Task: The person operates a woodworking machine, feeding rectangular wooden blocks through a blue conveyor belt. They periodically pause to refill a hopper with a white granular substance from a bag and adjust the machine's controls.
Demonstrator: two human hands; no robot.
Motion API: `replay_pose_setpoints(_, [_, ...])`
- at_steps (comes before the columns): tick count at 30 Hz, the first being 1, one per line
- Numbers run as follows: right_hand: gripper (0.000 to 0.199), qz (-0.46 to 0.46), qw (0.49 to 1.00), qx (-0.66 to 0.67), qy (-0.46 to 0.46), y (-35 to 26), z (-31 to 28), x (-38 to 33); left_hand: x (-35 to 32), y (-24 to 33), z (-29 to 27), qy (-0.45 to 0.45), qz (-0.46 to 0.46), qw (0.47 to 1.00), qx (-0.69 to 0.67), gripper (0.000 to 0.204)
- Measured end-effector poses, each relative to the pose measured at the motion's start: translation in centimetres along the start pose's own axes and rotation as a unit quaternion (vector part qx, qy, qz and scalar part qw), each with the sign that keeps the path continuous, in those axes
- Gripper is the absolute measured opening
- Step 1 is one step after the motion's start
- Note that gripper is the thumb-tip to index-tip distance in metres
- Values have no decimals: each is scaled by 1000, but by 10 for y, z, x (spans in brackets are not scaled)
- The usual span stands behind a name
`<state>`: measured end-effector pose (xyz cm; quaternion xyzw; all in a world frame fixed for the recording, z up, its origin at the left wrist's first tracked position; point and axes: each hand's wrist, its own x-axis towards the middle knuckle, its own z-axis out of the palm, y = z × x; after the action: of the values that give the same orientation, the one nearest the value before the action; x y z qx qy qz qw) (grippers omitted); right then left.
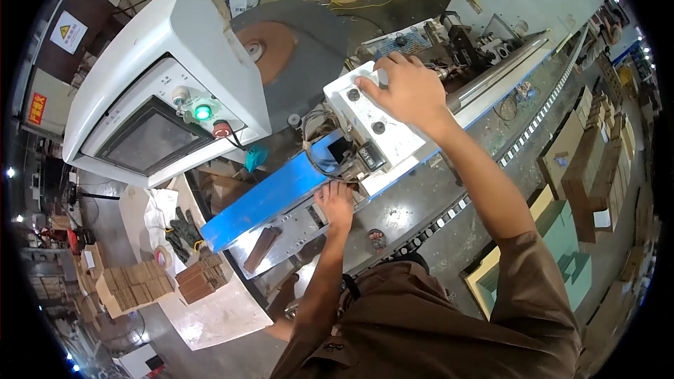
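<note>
My right hand (411,91) lies on the white machine housing (400,144), thumb and fingers apart. Its thumb is by a black knob (353,95), its fingers across the housing's far edge. Lower down, my left hand (335,203) reaches up to the end of the blue machine cover (274,193), fingers stretched out, their tips close to wiring. I see nothing held in it. Beside the right hand's wrist is another black knob (379,128), and a small black counter (371,156) sits between the hands. A dark brown strip (261,249) rests on the metal machine bed (281,238).
A white control cabinet (175,84) with a screen and lit green button stands left. Behind it is a large grey disc (316,49). Brown stacked pieces (200,279) and dark gloves (184,230) lie on the side table (210,323). A chain track (519,144) and stacked boards (590,161) are right.
</note>
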<state>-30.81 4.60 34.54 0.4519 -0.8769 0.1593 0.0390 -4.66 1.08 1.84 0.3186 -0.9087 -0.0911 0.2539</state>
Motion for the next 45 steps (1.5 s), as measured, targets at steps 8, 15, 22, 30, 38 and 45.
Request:
replay_pose_setpoints(8, [68,-13,999,-32,12,3,11,-3,-77,-89,-130,69,-176,973,132,18])
replay_pose_setpoints(15, [70,-15,999,-37,37,1,15,-1,-133,-149,-221,-20,-206,970,124,53])
replay_pose_setpoints(22, [72,-26,995,-62,73,12,28,1,-113,-155,-222,-93,-192,965,154,45])
replay_pose_setpoints(30, [68,1,999,-42,16,5,14,-1,-69,-75,-148,-63,-96,993,40,52])
replay_pose_setpoints(38, [65,1,1000,-23,3,-2,7,-2,-48,-59,-61,-34,-61,995,64,43])
replay_pose_setpoints(45, [64,1,1000,-23,5,1,7,-3,-42,-62,-66,-71,-11,992,100,54])
